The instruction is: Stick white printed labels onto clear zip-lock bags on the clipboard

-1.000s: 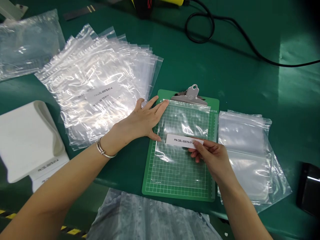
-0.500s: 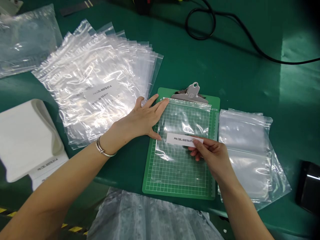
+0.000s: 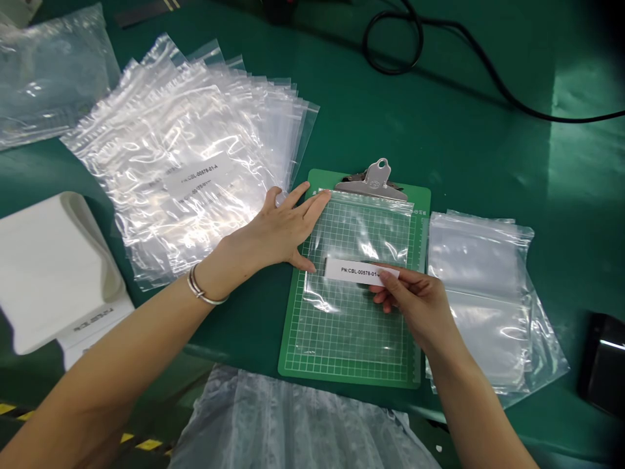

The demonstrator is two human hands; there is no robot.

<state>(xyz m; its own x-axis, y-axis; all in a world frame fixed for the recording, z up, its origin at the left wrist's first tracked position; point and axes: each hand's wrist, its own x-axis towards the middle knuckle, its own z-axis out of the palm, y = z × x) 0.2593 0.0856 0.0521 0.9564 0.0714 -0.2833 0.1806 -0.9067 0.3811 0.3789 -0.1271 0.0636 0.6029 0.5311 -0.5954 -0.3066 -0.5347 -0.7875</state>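
A clear zip bag (image 3: 356,326) lies on a green gridded clipboard (image 3: 420,260), its zip edge just below the metal clip (image 3: 378,181). My left hand (image 3: 288,231) is spread open, its fingertips touching the bag's upper left corner and left side. Between thumb and fingers my right hand (image 3: 415,296) pinches the right end of a white label (image 3: 359,270) printed "PN:CBL-00578-01", the last character partly covered by the thumb. The label is over the middle of the bag; I cannot tell whether its left end touches the plastic.
Left of the clipboard fans a pile of clear zip bags (image 3: 185,130), with labels on the top one. More zip bags (image 3: 478,260) lie to its right. White label backing paper (image 3: 53,267) rests at left. A black cable (image 3: 463,32) loops behind; a black object (image 3: 603,365) sits far right.
Almost nothing differs. The view has shifted very slightly; the label and both hands keep nearly the same places over the bag.
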